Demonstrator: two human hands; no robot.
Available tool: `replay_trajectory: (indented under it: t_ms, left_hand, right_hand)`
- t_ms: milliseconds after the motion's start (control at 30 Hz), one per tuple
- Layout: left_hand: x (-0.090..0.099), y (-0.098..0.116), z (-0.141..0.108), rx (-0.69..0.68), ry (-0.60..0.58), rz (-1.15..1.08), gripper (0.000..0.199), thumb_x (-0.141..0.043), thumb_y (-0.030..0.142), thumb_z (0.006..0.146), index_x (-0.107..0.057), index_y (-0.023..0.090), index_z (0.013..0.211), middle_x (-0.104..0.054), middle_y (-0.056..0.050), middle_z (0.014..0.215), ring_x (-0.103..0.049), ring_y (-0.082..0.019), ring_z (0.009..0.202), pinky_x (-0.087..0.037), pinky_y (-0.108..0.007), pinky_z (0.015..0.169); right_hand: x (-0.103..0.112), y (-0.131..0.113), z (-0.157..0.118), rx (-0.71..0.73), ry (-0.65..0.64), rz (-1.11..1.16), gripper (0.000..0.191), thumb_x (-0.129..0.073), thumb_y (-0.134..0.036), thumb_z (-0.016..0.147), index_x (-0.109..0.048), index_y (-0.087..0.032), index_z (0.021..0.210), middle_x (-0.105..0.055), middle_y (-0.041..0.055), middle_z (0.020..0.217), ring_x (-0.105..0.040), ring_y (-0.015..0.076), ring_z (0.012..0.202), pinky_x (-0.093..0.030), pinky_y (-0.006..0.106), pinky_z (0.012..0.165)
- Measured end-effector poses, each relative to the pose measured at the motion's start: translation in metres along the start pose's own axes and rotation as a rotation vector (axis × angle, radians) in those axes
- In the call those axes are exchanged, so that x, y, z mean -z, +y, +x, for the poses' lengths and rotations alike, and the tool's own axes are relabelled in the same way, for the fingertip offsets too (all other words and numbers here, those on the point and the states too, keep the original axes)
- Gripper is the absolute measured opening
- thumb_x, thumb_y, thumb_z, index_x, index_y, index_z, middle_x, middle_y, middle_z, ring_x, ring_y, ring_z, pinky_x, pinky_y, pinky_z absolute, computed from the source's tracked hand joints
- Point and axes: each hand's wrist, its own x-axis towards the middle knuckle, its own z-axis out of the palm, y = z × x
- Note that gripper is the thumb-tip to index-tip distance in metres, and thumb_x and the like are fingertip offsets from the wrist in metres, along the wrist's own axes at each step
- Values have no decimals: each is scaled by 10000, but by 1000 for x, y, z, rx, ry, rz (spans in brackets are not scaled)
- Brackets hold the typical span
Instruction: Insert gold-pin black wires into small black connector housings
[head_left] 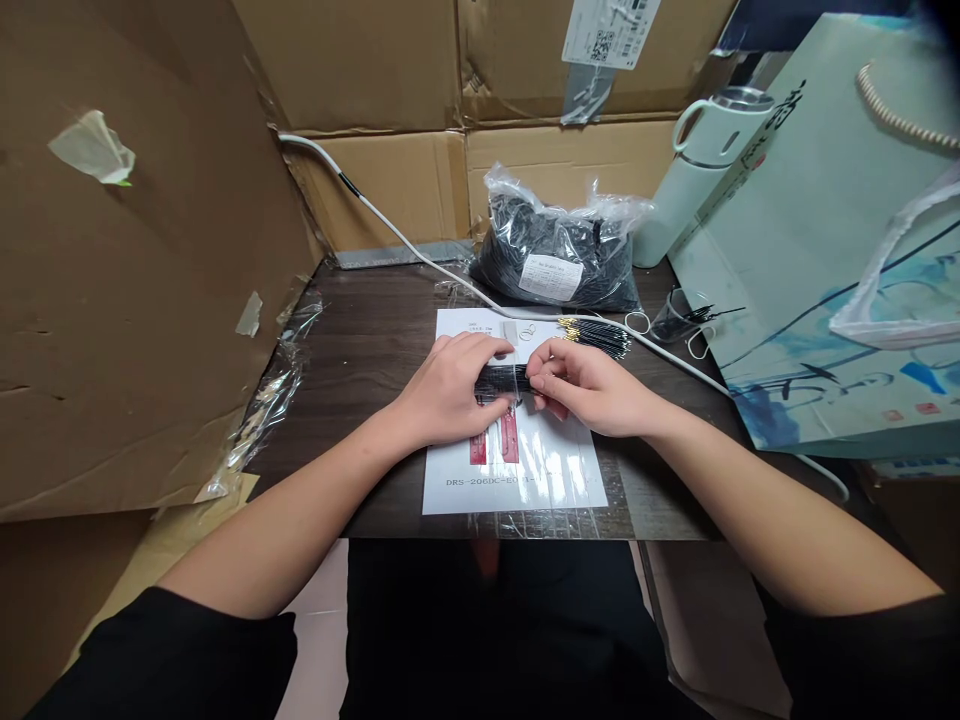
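Observation:
A bundle of thin black wires (pixel 499 380) lies across the printed sheet (pixel 517 492) on the dark table. My left hand (pixel 455 388) is wrapped around the bundle's left part, thumb below and fingers above. At its right end, the fingers of my right hand (pixel 574 385) pinch the bundle; a pale rubber band seems to circle it there, too small to make out surely. Just behind my right hand lies a second heap of black wires with gold-coloured tips (pixel 596 335). Loose rubber bands (pixel 528 331) rest at the top of the sheet.
A clear bag full of black pieces (pixel 559 250) stands at the back. Right of it are a pale green flask (pixel 701 170), a small clear cup (pixel 675 315) on its side and a large paper bag (pixel 840 300). A white cable (pixel 405 240) crosses the table; cardboard (pixel 150 300) walls the left.

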Motion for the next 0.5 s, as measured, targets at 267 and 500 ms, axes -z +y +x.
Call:
replay_trajectory:
  t_ms: [267,500]
  left_hand:
    - [-1,-1,0,-10,32,-8,429,-778,303,890,-642,210,1286,-766,-108,1252,-711,-317,1205,-506,-477,1046]
    - [-3,0,-1,12,44,-7,437,-789,298,879,-641,214,1281,-761,-105,1259,-712,-317,1198,-519,-477,1038]
  right_hand:
    - [-1,4,6,36,11,127,252,-685,-428,1045,-540,-222,1062,-697,-16,812,-555,122,585,-437,274,577]
    - [-5,-4,1,110,26,-224,185,-625,-366,1056,-538,-244,1164,-754,28,957,-619,177,737,-456,305,693]
